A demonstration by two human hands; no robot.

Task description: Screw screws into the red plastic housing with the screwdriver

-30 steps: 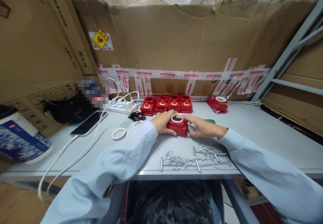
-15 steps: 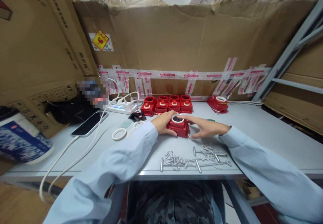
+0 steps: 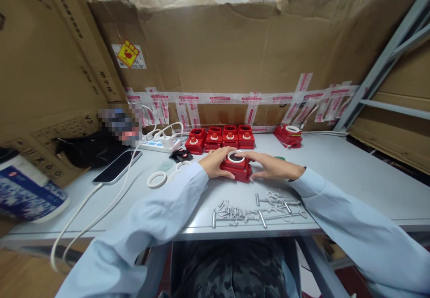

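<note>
A red box-shaped housing (image 3: 238,172) rests on the table in front of me, with a white ring (image 3: 236,156) on its top. My left hand (image 3: 218,163) grips the housing's left side, fingers at the back and thumb along the front. From the right, my right hand (image 3: 268,166) reaches over, its fingertips at the white ring and its thumb apart near the housing's right side. Nearer to me lie loose screws (image 3: 231,210), along with metal T-shaped bars (image 3: 264,219) and small metal parts. More white rings (image 3: 156,180) lie left of my left forearm.
Several red housings (image 3: 215,138) stand in a row at the back; another with a white ring (image 3: 288,137) is further right. On the left are a power strip (image 3: 161,144), a phone (image 3: 117,168) with a white cable, and a blue-and-white cup (image 3: 30,188). Cardboard (image 3: 215,52) walls the back.
The whole view has shifted slightly. Both hands stay at the red housing in almost the same pose, with the white ring still on top.
</note>
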